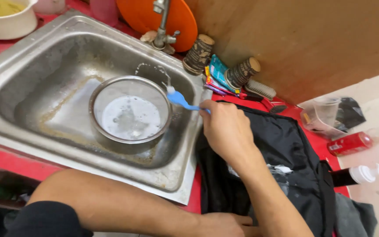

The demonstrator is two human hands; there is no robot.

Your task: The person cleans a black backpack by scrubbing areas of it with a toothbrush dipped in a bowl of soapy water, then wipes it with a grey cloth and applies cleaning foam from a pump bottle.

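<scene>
My right hand (225, 131) pinches the small blue plastic toothbrush (181, 100) by its handle, head over the round steel bowl (129, 115) at 9 o'clock. Light, stiff, likely wet-slippery. My left hand (222, 224) presses flat on the soft black fabric bag (281, 166), nothing clamped.

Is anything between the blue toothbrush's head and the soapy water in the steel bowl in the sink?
Nothing visible. The right hand holds the blue plastic toothbrush with its head over the rim of the round steel bowl; only open air separates it from the foamy water.
</scene>
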